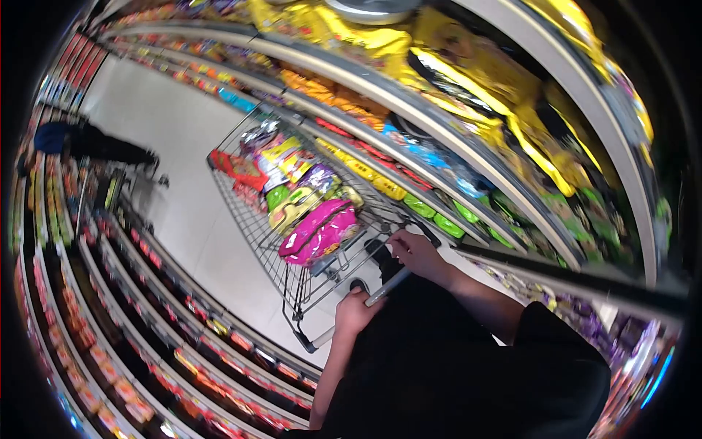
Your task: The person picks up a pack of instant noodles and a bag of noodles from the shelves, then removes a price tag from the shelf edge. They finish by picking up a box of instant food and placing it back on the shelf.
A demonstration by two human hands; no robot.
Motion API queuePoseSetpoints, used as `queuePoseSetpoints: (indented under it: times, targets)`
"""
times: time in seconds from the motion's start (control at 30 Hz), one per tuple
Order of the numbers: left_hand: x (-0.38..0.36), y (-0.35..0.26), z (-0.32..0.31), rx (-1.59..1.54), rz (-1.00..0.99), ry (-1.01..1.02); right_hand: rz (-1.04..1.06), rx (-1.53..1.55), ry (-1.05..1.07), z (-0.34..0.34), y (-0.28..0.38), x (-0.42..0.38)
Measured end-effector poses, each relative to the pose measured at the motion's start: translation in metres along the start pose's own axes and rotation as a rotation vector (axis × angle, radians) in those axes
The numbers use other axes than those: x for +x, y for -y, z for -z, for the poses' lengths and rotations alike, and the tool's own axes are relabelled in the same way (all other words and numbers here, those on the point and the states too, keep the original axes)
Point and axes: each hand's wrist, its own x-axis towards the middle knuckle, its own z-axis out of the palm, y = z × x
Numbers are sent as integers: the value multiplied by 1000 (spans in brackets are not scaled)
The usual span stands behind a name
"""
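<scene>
A wire shopping cart [248, 227] stands in front of me, tilted in the view, loaded with snack bags. A pink bag [319, 233] lies nearest its handle, with a pale yellow bag [294, 208], a green item [277, 196] and a red bag [240, 170] farther in. My left hand [354, 310] is wrapped round the grey handle bar [388, 285] at its lower left part. Toward the bar's other end, my right hand [418, 252] is closed at the handle, its fingers curled and partly hidden.
Shelves of yellow, orange and green bags [468, 58] run close along the right. Shelves with small red packs [110, 293] line the left. Farther down the aisle floor [175, 190], a person in dark clothes [102, 144] is beside another cart [110, 190].
</scene>
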Motion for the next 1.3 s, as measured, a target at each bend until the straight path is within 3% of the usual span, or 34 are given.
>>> queuePoseSetpoints:
  times: [0.1, 0.33, 0.4, 0.6, 0.67, 0.7, 0.8, 1.07, 1.17, 1.3]
  targets:
    - [2, 11, -5, 43, -57, 22, 244, -286, -171, 16, -10, -35]
    - [15, 49, -20, 1, -132, 64, -40, -240, -504, 16, -41, -159]
    - [27, 68, -32, 36, -154, -40, -160, -275, -496, 1, -59, -197]
    - [21, 51, -21, 89, -90, 6, -174, -365, -560, -78, -109, -289]
    - [22, 55, -23, 113, -154, -9, -203, -267, -384, -91, -106, -309]
    - [21, 55, -23, 111, -153, -31, -183, -266, -286, -86, -98, -318]
    - [25, 53, -28, 148, -130, -31, -263, -344, -331, -75, -98, -335]
    - [14, 39, -40, 227, -125, -164, -251, -310, -618, -48, -135, -375]
    - [10, 33, -48, 263, -161, -208, -293, -277, -538, -38, -155, -388]
    - [5, 27, -66, 282, -160, -255, -199, -277, -527, -10, -195, -394]
